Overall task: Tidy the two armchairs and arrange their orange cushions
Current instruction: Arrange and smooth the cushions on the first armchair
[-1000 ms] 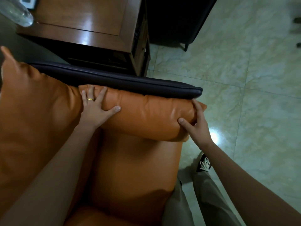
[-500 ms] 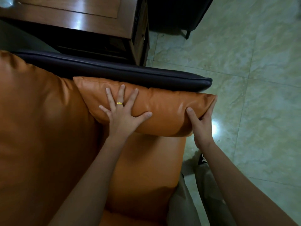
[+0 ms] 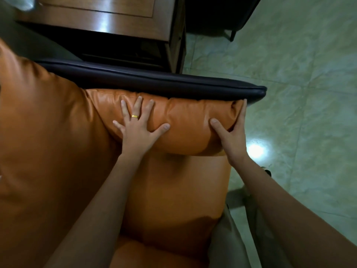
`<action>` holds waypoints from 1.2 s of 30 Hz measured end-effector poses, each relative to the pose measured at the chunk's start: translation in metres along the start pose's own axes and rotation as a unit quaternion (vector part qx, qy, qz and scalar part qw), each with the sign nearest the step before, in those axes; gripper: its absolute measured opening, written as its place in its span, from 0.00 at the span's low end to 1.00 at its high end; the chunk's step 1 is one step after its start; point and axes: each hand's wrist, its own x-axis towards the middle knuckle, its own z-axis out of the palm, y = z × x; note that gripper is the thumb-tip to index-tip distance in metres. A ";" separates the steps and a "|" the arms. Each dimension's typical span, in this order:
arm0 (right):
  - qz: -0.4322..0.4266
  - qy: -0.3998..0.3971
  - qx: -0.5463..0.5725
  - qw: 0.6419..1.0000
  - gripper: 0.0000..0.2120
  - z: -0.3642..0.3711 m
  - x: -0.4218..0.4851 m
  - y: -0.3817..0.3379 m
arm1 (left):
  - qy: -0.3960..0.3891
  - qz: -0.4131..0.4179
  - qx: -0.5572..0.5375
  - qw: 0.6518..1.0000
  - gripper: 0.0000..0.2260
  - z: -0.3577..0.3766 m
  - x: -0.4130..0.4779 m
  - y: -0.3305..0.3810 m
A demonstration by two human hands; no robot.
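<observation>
An orange side cushion (image 3: pixel 189 120) lies along the inside of the armchair's dark leather armrest (image 3: pixel 154 80). My left hand (image 3: pixel 137 126) presses flat on it with fingers spread. At the cushion's front end, my right hand (image 3: pixel 231 136) grips it, thumb on top and fingers wrapped round the end. The large orange back cushion (image 3: pixel 44 136) fills the left. Below the hands lies the orange seat cushion (image 3: pixel 173 194).
A wooden side table (image 3: pixel 108 18) stands just beyond the armrest. Part of a dark chair (image 3: pixel 222 14) with a thin leg shows at the top. Pale green tiled floor (image 3: pixel 309 84) spreads to the right. My trouser legs (image 3: pixel 231 238) are at the seat's front edge.
My left hand slid rightward along the side cushion and spread flat. The right hand closed tighter round the cushion's front end, and the cushion sits snugger against the armrest.
</observation>
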 end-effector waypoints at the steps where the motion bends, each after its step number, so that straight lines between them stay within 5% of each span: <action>1: -0.011 0.018 -0.025 0.999 0.51 -0.002 -0.004 -0.003 | 0.000 0.006 0.009 1.000 0.38 -0.001 -0.003 0.006; 6: -0.062 0.099 -0.144 0.983 0.46 0.005 -0.008 -0.016 | -0.009 0.020 0.035 0.999 0.39 0.014 -0.019 0.038; 15: -0.019 0.018 -0.172 0.985 0.41 -0.011 -0.001 -0.010 | -0.030 0.002 0.013 0.999 0.39 0.016 -0.018 0.042; 23: -0.024 -0.073 -0.206 0.975 0.42 -0.037 -0.025 -0.016 | -0.006 -0.114 -0.113 0.987 0.34 0.025 -0.063 0.077; 32: -0.038 -0.201 -0.214 0.955 0.41 -0.065 -0.054 -0.013 | 0.017 -0.322 -0.243 0.915 0.28 0.099 -0.174 0.145; 36: -0.044 -0.346 -0.288 0.892 0.38 -0.081 -0.074 -0.010 | 0.037 -0.416 -0.272 0.867 0.27 0.136 -0.229 0.180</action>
